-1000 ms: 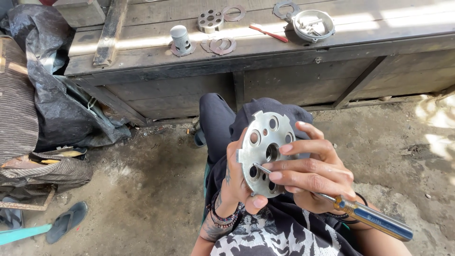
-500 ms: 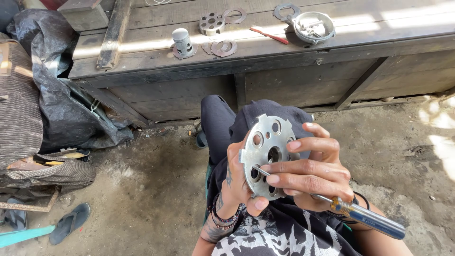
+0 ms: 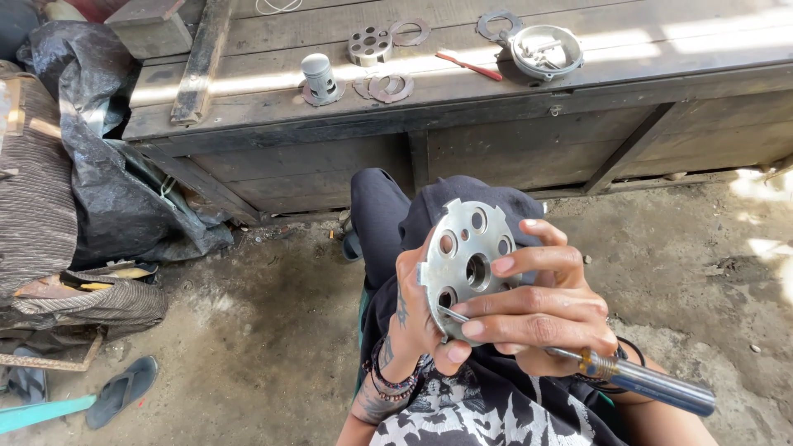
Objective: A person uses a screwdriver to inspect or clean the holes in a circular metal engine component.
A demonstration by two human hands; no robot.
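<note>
The left hand (image 3: 417,318) is clasped around the lower edge of a round silver metal plate with several holes (image 3: 467,256), holding it upright over the lap. The right hand (image 3: 537,310), just beside it, is closed on a screwdriver with a shiny steel handle and brass collar (image 3: 640,381), whose tip rests against the plate's face beside a lower hole. This looks like scraping or prying work at that hole; it calls for a steady plate and controlled pressure on the tip. Beyond both hands stands a dark wooden table (image 3: 462,116).
</note>
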